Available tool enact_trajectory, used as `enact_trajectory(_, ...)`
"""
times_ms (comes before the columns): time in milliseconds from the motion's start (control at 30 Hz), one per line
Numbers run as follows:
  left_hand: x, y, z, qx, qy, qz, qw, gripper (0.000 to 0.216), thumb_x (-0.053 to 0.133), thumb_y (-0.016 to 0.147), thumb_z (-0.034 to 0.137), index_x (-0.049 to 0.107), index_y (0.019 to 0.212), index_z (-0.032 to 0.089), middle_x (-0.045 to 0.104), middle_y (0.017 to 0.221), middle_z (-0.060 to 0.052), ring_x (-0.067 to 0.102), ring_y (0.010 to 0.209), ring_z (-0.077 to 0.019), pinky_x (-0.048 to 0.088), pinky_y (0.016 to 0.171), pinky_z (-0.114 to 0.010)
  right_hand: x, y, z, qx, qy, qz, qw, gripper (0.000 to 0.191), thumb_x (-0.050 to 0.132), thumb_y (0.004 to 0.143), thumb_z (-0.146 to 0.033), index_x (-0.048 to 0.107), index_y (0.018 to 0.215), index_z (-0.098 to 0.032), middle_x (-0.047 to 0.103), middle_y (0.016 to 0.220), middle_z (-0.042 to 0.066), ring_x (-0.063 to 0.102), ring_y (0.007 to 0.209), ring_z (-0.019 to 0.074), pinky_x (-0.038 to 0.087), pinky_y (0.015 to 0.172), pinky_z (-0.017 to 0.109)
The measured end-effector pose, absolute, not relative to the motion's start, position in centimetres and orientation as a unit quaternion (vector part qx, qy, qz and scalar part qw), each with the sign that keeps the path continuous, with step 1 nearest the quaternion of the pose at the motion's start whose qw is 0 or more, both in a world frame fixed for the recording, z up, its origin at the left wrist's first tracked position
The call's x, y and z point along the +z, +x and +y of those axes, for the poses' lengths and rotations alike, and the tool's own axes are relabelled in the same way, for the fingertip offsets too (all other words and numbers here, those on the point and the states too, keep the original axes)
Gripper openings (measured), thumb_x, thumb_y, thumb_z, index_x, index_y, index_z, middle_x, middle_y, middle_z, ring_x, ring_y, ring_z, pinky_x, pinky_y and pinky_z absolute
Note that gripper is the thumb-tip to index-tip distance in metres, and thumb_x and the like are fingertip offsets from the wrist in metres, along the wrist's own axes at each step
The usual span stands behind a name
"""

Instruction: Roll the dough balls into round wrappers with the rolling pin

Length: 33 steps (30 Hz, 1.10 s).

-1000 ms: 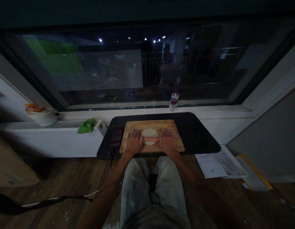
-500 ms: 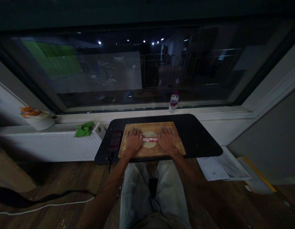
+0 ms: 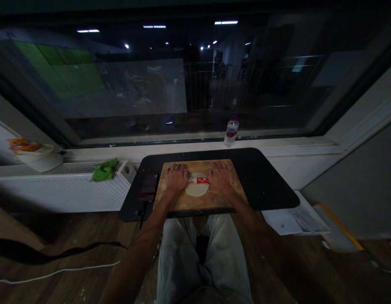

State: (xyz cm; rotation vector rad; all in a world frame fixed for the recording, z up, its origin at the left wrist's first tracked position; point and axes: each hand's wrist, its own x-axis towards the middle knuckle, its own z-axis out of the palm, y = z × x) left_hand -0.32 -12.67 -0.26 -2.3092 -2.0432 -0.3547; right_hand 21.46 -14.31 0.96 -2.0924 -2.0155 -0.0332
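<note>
From where I stand, both hands are palm down on the wooden board [image 3: 195, 204], the left hand [image 3: 177, 177] over one end of a red-and-white printed rod [image 3: 199, 180] and the right hand [image 3: 221, 175] over the other. Fingers point away from the person; whether they curl round the rod's ends or simply lie over them, I can't tell. Only the rod's middle shows, lying crosswise on the far part of a pale, flat round [image 3: 196, 191] that looks like dough. With a hand at each end, the pressure probably stays even and the hands keep to either side of the round. The board rests near the close edge of the black table [image 3: 265, 181], presumably so the arms reach it easily from above the person's knees. A dark, flat device [image 3: 149, 186] lies just left of the board, with a cable at its near end, apparently out of the forearms' way. The bottle [image 3: 231, 131] stands upright on the window sill [image 3: 170, 148], beyond the table, where an elbow seems unlikely to knock it.
</note>
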Motion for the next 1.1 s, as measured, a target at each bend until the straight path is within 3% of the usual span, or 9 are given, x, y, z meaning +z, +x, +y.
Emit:
enact_trajectory(467, 0.7, 0.1, -9.6, -0.120, -0.735, -0.667, 0.015, 0.044, 0.040, 0.117, 0.033, 0.074, 0.138, 0.017, 0.077, 0.144, -0.018, 0.064, 0.142, -0.0338, 0.047, 0.117, -0.048, 2.6, 21.5, -11.9, -0.004, -0.723, -0.681, 0.116, 0.050, 0.038, 0.119, -0.040, 0.076, 0.141, -0.017, 0.075, 0.148, 0.020, 0.064, 0.139, 0.0357, 0.041, 0.118, 0.049)
enact_trajectory(900, 0.6, 0.2, -7.9, -0.121, -0.734, -0.668, 0.004, 0.043, 0.045, 0.115, 0.034, 0.071, 0.146, 0.018, 0.073, 0.152, -0.019, 0.064, 0.140, -0.0354, 0.053, 0.114, -0.050, 2.1, 21.9, -9.9, -0.007, -0.721, -0.680, 0.132, 0.053, 0.035, 0.121, -0.043, 0.080, 0.130, -0.017, 0.075, 0.142, 0.021, 0.062, 0.134, 0.0356, 0.040, 0.118, 0.053)
enact_trajectory(1100, 1.1, 0.3, -7.3, -0.124, -0.733, -0.668, 0.005, 0.044, 0.040, 0.117, 0.033, 0.070, 0.146, 0.019, 0.073, 0.151, -0.017, 0.065, 0.139, -0.0347, 0.055, 0.115, -0.051, 1.1, 22.5, -8.3, -0.001, -0.715, -0.687, 0.130, 0.055, 0.035, 0.120, -0.049, 0.079, 0.138, -0.020, 0.075, 0.142, 0.020, 0.059, 0.136, 0.0360, 0.039, 0.119, 0.053)
